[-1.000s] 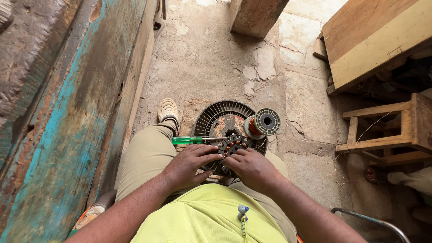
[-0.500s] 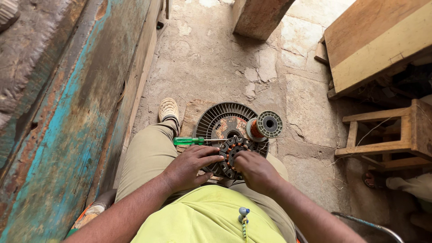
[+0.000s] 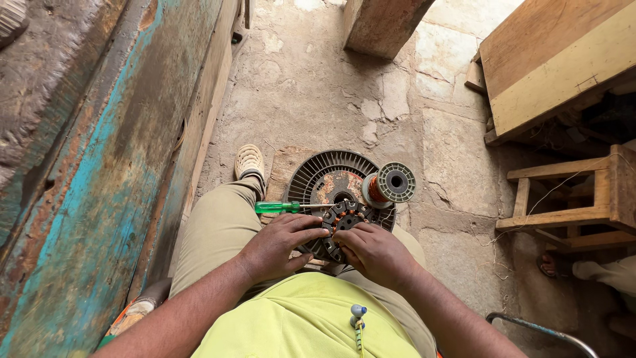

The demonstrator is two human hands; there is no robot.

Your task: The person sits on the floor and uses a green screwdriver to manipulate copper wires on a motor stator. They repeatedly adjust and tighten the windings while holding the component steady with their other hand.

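Note:
A round metal stator core [image 3: 342, 219] with slotted teeth rests on my lap. My left hand [image 3: 278, 245] grips its left edge from below. On its right side my right hand [image 3: 374, 253] closes over it, fingers on the teeth. A green-handled screwdriver [image 3: 279, 207] lies across my left thigh, just above the left hand. Behind the core, a ribbed round fan housing [image 3: 324, 174] lies on the floor. A spool of copper wire [image 3: 388, 185] rests on its right rim.
A worn teal and rust painted wall [image 3: 79, 179] runs along the left. Wooden planks [image 3: 556, 59] and a small wooden frame stool [image 3: 576, 199] stand at the right. Another person's sandalled foot [image 3: 553, 265] shows at far right. A metal bar [image 3: 536, 326] curves at bottom right.
Both hands stay on the stator core. The right hand's fingers have shifted slightly over the teeth, and the view has tilted a little.

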